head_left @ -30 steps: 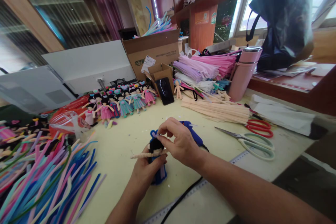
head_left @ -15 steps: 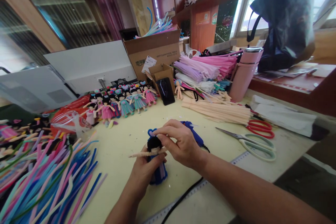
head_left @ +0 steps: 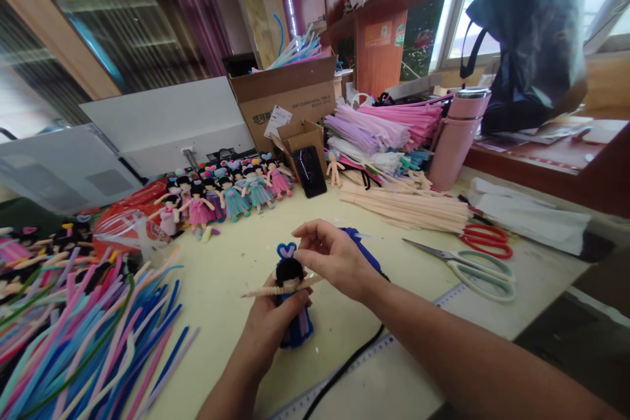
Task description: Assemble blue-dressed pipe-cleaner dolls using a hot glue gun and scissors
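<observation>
A pipe-cleaner doll [head_left: 296, 325] with black hair, a blue and lilac dress and outstretched beige arms stands upright in my left hand [head_left: 268, 325], whose thumb and fingers wrap its body. On top of its head sits a blue heart-shaped loop [head_left: 286, 251] with lilac inside. Just right of the heart is my right hand [head_left: 335, 259], its fingers apart and slightly curled, with nothing visible in them. Partly hidden behind that hand lies a blue glue gun [head_left: 364, 251], its black cord running down the table.
Scissors with pale green handles [head_left: 482, 272] and a red-handled pair [head_left: 487, 241] lie on the right. Loose pipe cleaners [head_left: 98, 341] fill the left. Finished dolls [head_left: 236, 193], a phone [head_left: 310, 172], a cardboard box [head_left: 290, 102] and a pink flask [head_left: 457, 141] stand behind.
My right hand has let go of the blue heart and drawn slightly away to the right, its fingers opening. The left hand keeps its hold on the doll.
</observation>
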Demonstrator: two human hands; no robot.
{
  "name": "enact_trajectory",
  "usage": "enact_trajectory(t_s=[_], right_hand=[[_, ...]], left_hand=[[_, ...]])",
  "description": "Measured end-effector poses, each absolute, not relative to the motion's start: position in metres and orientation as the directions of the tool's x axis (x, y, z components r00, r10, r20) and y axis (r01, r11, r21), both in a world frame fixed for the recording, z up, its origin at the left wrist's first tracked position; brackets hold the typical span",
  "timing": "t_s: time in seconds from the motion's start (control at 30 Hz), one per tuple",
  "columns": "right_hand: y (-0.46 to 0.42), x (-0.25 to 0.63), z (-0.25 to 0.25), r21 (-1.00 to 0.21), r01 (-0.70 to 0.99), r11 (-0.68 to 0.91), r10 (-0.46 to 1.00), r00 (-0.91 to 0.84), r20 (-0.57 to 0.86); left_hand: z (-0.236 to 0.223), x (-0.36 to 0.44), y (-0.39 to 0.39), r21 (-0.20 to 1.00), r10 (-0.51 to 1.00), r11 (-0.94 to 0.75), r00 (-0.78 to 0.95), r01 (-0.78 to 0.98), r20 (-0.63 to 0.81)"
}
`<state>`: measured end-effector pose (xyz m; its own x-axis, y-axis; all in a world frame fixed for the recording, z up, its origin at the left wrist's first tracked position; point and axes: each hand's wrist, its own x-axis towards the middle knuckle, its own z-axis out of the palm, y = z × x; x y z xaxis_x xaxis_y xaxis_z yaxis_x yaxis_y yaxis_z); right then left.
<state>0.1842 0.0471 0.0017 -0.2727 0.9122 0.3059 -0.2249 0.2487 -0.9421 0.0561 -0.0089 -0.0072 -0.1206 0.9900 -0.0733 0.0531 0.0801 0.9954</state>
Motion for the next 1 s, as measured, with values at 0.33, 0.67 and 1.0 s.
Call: enact_trajectory(t_s=[0.33, 0.67, 1.0], right_hand=[[0.022, 0.204, 0.01, -0.919, 0.038, 0.392, 0.906, -0.188, 0.378], [-0.005, 0.351, -0.017, -0.508, 0.84, 0.192, 0.928, 0.012, 0.371], [0.032, 0.438, -0.024, -0.217, 0.975, -0.052, 0.988, 0.082, 0.131]], left_hand=[[-0.014, 0.035, 0.007, 0.977, 0.953, 0.213, -0.219, -0.008, -0.21], [0.007, 0.034, 0.006, 0.941, 0.929, 0.269, -0.202, -0.205, -0.31], [0.009, 0.038, -0.012, 0.97, 0.991, 0.115, -0.044, -0.216, -0.128]])
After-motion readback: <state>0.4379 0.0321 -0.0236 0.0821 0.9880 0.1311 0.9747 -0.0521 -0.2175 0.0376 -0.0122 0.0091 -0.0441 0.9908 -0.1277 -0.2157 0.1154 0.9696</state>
